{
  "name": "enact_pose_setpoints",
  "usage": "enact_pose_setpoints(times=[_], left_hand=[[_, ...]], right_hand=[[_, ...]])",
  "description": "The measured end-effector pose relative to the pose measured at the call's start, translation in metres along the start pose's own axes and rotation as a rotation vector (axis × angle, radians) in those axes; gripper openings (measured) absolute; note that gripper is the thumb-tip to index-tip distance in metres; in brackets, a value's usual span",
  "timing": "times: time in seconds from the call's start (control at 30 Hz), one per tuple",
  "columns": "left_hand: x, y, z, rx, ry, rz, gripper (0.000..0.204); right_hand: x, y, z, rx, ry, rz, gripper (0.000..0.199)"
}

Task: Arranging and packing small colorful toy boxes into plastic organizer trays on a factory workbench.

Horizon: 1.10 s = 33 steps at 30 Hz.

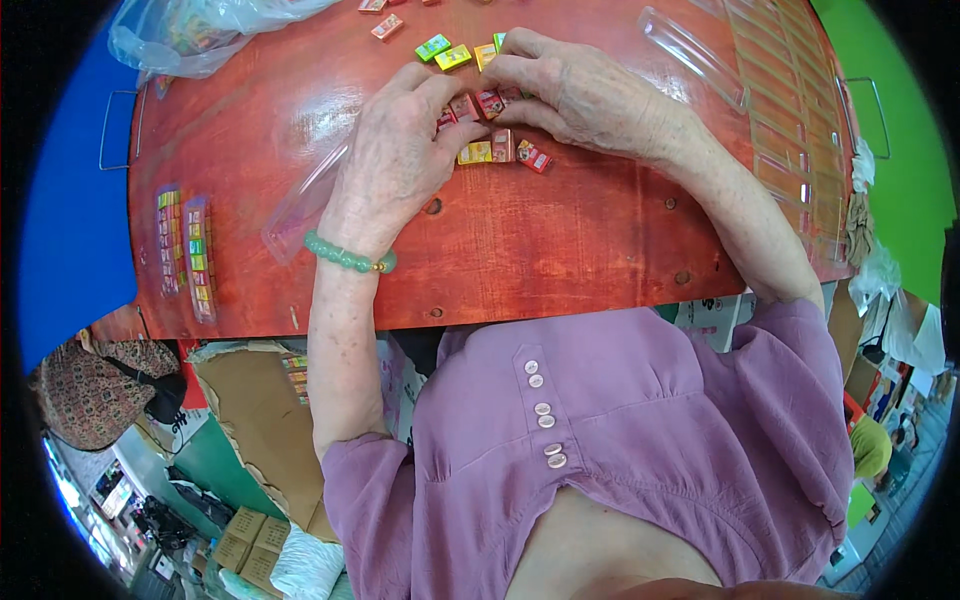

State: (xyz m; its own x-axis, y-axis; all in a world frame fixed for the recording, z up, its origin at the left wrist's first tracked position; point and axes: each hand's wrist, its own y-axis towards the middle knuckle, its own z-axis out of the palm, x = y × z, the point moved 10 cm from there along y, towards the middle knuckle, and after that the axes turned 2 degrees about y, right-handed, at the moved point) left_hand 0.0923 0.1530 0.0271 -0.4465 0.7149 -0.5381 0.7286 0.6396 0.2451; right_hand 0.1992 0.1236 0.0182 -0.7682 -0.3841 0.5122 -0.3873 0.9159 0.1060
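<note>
Near the far part of the red table, both of my hands close in on a cluster of small candy-sized boxes. My left hand (395, 145), below which a green bead bracelet (345, 255) circles the wrist, has its thumb and fingers around small red boxes (463, 108). From the other side my right hand (590, 95) grips at small red boxes (490, 102) with bent fingers and thumb. Its fingers partly hide them. Just nearer lie a yellow box (475, 153), a brownish-red box (502, 146) and a tilted red box (534, 156). Beyond are green (433, 47) and yellow (453, 57) boxes.
An unfilled clear plastic tray (295, 215) lies beside my left wrist. Two filled narrow trays (200, 260) rest at the left. Several clear trays (790, 120) line the right side, with another (690, 55) nearby. A clear plastic bag (200, 45) sits far left.
</note>
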Motion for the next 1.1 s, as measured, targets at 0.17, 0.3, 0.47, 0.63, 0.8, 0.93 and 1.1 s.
enact_pose_setpoints(times=[0.17, 0.3, 0.47, 0.63, 0.8, 0.93, 1.1], left_hand=[[-0.001, 0.001, 0.001, -0.013, -0.012, 0.028, 0.025], [0.001, -0.008, -0.017, -0.055, 0.001, -0.014, 0.023], [-0.026, -0.042, -0.038, -0.089, 0.031, -0.096, 0.021], [-0.045, -0.084, -0.012, -0.042, -0.044, -0.126, 0.027], [-0.046, -0.095, 0.003, -0.025, -0.040, -0.194, 0.031], [-0.041, -0.097, 0.002, 0.001, -0.054, -0.210, 0.034], [-0.036, -0.100, 0.000, -0.011, -0.156, -0.207, 0.043]], right_hand=[[0.000, 0.002, 0.003, -0.045, -0.038, -0.038, 0.025], [0.004, -0.004, -0.009, -0.099, -0.016, -0.038, 0.026], [0.014, -0.048, -0.029, -0.076, 0.011, 0.132, 0.025], [0.052, -0.077, 0.001, 0.043, 0.087, 0.089, 0.024], [0.067, -0.073, 0.024, -0.008, 0.064, 0.025, 0.027], [0.069, -0.069, 0.027, -0.045, 0.095, 0.053, 0.037], [0.066, -0.071, 0.019, -0.039, 0.198, 0.133, 0.051]])
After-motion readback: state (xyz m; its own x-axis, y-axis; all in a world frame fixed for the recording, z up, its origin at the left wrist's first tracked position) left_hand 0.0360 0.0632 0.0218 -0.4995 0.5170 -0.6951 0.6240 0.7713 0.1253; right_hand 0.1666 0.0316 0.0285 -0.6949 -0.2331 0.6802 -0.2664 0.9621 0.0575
